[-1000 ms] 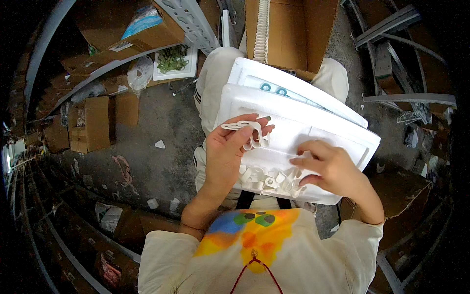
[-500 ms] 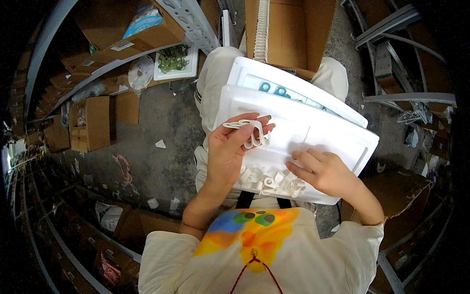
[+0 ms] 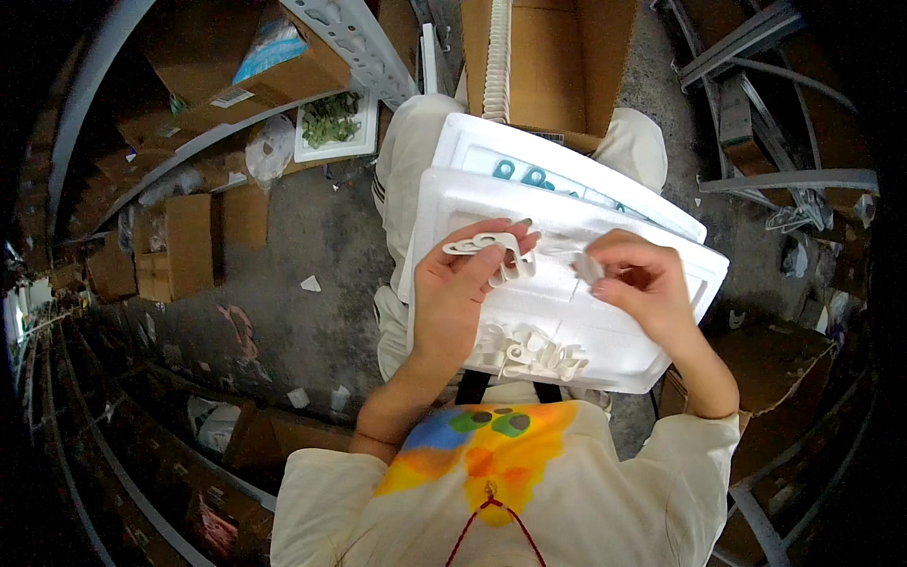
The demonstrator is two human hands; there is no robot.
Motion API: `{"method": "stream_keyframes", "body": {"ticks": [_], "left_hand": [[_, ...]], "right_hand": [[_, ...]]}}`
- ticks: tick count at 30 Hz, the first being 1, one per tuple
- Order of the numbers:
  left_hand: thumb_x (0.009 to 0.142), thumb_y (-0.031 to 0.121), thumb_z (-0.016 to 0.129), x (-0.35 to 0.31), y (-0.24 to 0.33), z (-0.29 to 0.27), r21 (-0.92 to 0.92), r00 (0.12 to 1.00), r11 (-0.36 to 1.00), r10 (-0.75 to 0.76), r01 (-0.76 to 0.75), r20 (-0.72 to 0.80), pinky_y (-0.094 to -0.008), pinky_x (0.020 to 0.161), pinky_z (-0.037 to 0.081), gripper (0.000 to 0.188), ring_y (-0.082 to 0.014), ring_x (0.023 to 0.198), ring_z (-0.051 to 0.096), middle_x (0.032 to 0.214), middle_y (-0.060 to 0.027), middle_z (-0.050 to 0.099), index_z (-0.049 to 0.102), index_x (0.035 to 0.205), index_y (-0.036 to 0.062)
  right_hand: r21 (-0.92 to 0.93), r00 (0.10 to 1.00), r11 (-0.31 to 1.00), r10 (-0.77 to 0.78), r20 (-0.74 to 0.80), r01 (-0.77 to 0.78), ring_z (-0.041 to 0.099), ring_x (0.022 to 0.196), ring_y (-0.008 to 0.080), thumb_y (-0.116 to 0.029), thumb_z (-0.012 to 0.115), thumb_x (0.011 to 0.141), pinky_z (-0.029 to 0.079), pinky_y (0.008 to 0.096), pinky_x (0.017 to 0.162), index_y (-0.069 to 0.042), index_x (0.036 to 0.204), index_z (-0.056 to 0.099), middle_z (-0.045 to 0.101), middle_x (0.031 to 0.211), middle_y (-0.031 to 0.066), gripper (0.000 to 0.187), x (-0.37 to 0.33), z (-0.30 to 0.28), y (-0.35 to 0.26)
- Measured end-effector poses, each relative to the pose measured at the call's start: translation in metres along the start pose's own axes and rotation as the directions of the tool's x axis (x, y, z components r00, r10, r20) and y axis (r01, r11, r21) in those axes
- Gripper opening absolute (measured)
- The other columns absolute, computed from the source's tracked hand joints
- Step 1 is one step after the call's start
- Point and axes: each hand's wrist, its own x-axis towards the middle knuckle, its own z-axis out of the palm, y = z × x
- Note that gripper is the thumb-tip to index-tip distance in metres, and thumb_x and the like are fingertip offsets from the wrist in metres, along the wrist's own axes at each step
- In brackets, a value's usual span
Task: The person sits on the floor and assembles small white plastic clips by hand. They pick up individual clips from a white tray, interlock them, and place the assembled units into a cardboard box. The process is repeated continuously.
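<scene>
White hook [image 3: 493, 239] over tray [image 3: 605, 326].
My left hand [image 3: 453, 295] pinches it, seemingly leaving loops [image 3: 522, 272] clear; right hand [image 3: 648, 274] pinches a small piece [image 3: 590, 268].

left hand [image 3: 458, 283]: fingers [image 3: 480, 230] half-curled | right hand [image 3: 652, 274]: fingers pinched together (seemingly; blurred)

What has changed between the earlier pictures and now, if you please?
The right hand has moved forward, away from the pile of white plastic pieces, and now pinches a small white piece. The left hand still holds its looped white plastic.
</scene>
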Motion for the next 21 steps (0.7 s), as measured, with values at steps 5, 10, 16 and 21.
{"method": "stream_keyframes", "body": {"ticks": [5, 10, 16, 21], "left_hand": [[0.079, 0.000, 0.049, -0.003, -0.004, 0.003, -0.025, 0.999, 0.998, -0.051, 0.051, -0.005, -0.0253, 0.078, 0.043, 0.023, -0.0158, 0.085, 0.055, 0.097, -0.0157, 0.057, 0.051, 0.101, -0.0058], [0.080, 0.001, 0.048, -0.003, -0.005, 0.000, -0.046, 0.999, 0.998, -0.052, 0.052, 0.006, -0.0264, 0.079, 0.043, 0.024, -0.0166, 0.088, 0.055, 0.099, -0.0160, 0.056, 0.050, 0.102, -0.0055], [0.080, 0.003, 0.049, -0.002, -0.005, 0.005, -0.092, 0.999, 0.995, -0.051, 0.050, -0.009, -0.0274, 0.079, 0.045, 0.026, -0.0176, 0.089, 0.055, 0.102, -0.0160, 0.054, 0.049, 0.105, -0.0052], [0.080, 0.003, 0.049, 0.000, -0.003, 0.003, -0.041, 0.998, 0.997, -0.063, 0.064, 0.007, -0.0271, 0.079, 0.045, 0.027, -0.0172, 0.089, 0.055, 0.102, -0.0152, 0.055, 0.049, 0.105, -0.0050]], "right_hand": [[-0.132, 0.996, 0.987, -0.093, 0.001, 0.093, 0.039, 0.050, 0.0065, -0.010, 0.067, 0.068, 0.031, 0.0192, 0.043, -0.003, 0.084, 0.059, 0.056, 0.078, 0.0040, 0.019, 0.009, 0.024, -0.006], [-0.300, 0.981, 0.934, -0.188, 0.045, 0.192, 0.043, 0.052, 0.0077, -0.010, 0.066, 0.068, 0.033, 0.0190, 0.045, -0.001, 0.084, 0.058, 0.056, 0.080, 0.0054, 0.020, 0.011, 0.022, -0.005], [-0.409, 0.985, 0.896, -0.145, 0.093, 0.171, 0.053, 0.058, 0.0216, -0.018, 0.066, 0.068, 0.042, 0.0285, 0.050, -0.003, 0.074, 0.057, 0.056, 0.073, 0.0083, 0.018, 0.013, 0.020, -0.011], [-0.462, 0.959, 0.843, -0.204, 0.198, 0.275, 0.050, 0.057, 0.0182, -0.015, 0.065, 0.070, 0.039, 0.0248, 0.049, -0.001, 0.080, 0.057, 0.056, 0.077, 0.0080, 0.019, 0.016, 0.015, -0.010]]}}
